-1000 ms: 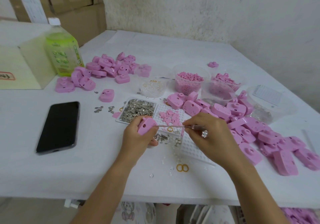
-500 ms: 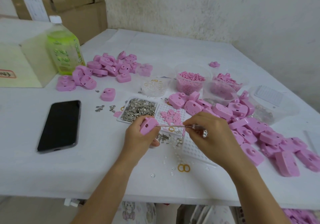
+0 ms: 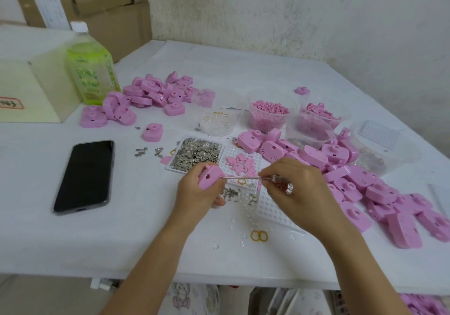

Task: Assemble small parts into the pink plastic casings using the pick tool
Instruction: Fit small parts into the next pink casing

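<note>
- While the left hand (image 3: 197, 193) grips one pink casing (image 3: 210, 177) just in front of the tray of metal bits (image 3: 169, 166), at that tray's near right corner, its fingers are curled round the casing's body. The face with the round hole is turned up toward the camera.
- The right hand (image 3: 299, 190) sits to the right of the tray and slightly nearer the person. Its thumb and fingertips are closed in a pinch on the handle of the pick tool (image 3: 241, 178).
- The tool's long axis runs almost level, left to right, roughly parallel to the tray's near edge. Its thin tip meets the casing's right side.
- Whether the tip is already inside an opening, and whether it carries a small part, is too fine to tell.
- As I judge it, the coming move turns on this line. The casing lies straight left of the right hand along the shaft, so any push should travel leftward along that axis while the left hand braces against it.
- More casings lie heaped (image 3: 365, 188) well to the right of the tray.
</note>
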